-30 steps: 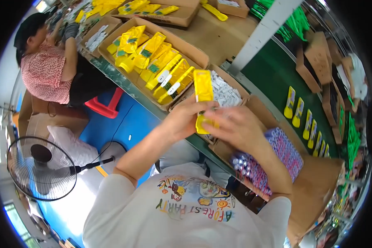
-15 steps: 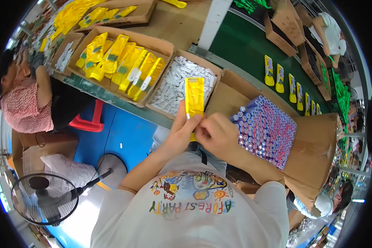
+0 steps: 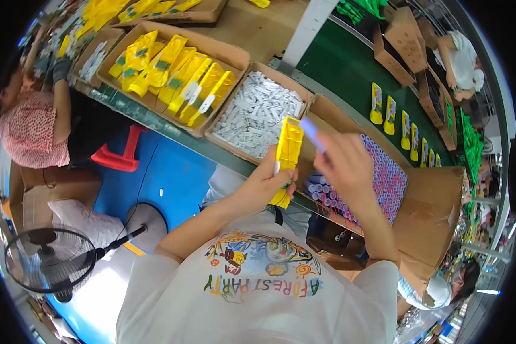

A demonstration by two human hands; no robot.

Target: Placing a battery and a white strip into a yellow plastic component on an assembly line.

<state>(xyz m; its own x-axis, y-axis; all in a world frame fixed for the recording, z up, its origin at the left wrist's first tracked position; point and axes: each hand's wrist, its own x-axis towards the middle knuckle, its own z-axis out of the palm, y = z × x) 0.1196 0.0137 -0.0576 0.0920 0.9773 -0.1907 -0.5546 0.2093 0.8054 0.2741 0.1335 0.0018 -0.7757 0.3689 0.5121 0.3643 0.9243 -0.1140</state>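
Since half a second ago the right hand [image 3: 344, 166] has come off the yellow package [image 3: 286, 155] and risen, now pinching a small pale purple cell [image 3: 311, 128] between fingertips and thumb, just right of the package's top; the left hand [image 3: 264, 183] grips the package upright at the frame's centre, fingers wrapped round its lower part; behind them, centre right, lies a cardboard box of purple cells [image 3: 384, 178]; a box of white pieces [image 3: 258, 114] sits upper centre; yellow packs [image 3: 172, 69] fill a tray upper left.
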